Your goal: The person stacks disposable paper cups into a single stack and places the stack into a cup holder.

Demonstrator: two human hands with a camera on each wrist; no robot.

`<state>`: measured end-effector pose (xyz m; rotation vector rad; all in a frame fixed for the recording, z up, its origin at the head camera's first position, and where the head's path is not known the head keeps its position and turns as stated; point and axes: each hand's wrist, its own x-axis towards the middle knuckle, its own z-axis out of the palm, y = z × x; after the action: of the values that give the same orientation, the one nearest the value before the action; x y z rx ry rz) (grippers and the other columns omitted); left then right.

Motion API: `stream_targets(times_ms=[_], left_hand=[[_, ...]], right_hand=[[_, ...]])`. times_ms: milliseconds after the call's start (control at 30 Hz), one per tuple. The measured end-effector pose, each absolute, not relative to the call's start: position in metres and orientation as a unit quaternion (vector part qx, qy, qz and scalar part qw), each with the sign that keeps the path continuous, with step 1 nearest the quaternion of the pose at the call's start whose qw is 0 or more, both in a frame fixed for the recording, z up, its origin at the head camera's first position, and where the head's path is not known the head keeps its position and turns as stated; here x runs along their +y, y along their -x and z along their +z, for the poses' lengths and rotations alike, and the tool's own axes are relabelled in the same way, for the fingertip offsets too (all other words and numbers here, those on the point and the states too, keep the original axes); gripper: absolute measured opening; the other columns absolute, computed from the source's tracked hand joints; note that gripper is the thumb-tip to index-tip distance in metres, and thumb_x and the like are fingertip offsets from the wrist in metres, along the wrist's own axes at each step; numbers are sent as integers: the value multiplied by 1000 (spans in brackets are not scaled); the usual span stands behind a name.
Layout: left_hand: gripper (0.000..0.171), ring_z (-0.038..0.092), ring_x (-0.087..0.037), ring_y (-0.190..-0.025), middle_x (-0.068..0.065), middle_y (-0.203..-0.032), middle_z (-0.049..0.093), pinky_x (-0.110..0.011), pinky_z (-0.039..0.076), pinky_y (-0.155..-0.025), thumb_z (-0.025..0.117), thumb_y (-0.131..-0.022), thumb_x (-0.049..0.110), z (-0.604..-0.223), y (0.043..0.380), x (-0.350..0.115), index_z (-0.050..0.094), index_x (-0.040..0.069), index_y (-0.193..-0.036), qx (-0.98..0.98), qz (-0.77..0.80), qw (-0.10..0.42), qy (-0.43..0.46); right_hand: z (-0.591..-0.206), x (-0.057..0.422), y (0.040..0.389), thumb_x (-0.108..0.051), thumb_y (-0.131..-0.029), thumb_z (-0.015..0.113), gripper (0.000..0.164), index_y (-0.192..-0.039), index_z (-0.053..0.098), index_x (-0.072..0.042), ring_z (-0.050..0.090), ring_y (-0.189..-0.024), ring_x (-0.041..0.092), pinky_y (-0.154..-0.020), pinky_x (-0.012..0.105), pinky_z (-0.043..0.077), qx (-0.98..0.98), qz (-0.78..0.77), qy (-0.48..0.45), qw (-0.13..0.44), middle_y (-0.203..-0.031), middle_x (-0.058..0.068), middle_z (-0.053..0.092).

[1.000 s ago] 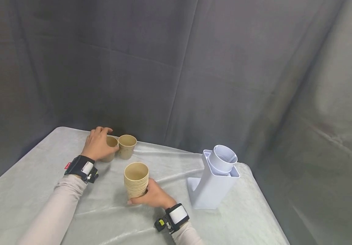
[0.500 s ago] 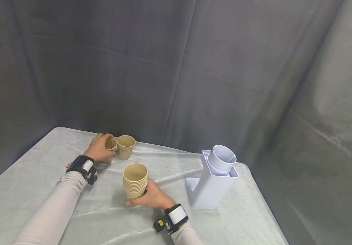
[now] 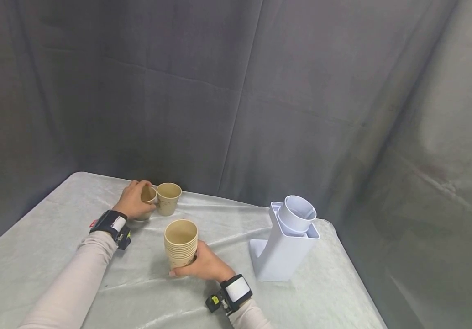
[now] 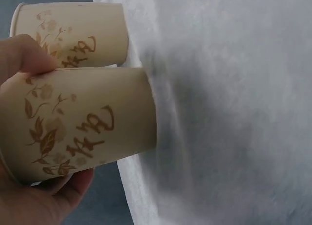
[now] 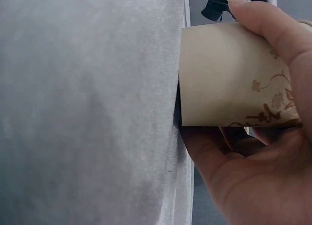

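My left hand (image 3: 134,201) grips a tan paper cup (image 4: 83,122) at the far left of the table, thumb on one side and fingers round the other. Brown flowers and lettering decorate the cup's side. Right beside it stands a second paper cup (image 3: 168,199) of the same print, upright near the back edge. Closer to the front, my right hand (image 3: 205,263) holds a stack of nested paper cups (image 3: 181,242) low on its side, with thumb and fingers wrapped round it. The stack's base sits at the cloth in the right wrist view (image 5: 219,78).
To the right stands a white plastic holder (image 3: 283,249) with a round ring (image 3: 299,212) set in its top. A pale cloth covers the table (image 3: 145,297), and grey curtains (image 3: 186,91) hang close behind its back edge and along the sides.
My left hand has come down from above the left cup and its fingers have closed round it. The right hand and its stack have stayed in place.
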<state>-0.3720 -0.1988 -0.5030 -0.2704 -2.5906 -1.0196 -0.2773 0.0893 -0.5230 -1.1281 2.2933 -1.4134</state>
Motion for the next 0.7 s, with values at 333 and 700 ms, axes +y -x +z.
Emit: stream_targets(times_ms=[333, 700], left_hand=[[67, 52, -51, -111, -34, -119, 53, -62, 46, -92, 80, -80, 23, -493, 358, -211, 47, -6, -131, -919, -352, 159, 81], [61, 54, -47, -106, -29, -115, 53, -61, 49, -85, 81, -80, 26, -469, 335, -217, 48, -1, -125, -910, -360, 202, 36]], right_hand=[[-523, 87, 275, -5, -72, 90, 61, -126, 62, -12, 66, -101, 3, -98, 26, 51, 775, -480, 398, 106, -113, 0, 70], [-523, 87, 278, -5, -72, 90, 60, -125, 62, -13, 66, -101, 3, -98, 26, 51, 775, -482, 393, 112, -113, 0, 70]])
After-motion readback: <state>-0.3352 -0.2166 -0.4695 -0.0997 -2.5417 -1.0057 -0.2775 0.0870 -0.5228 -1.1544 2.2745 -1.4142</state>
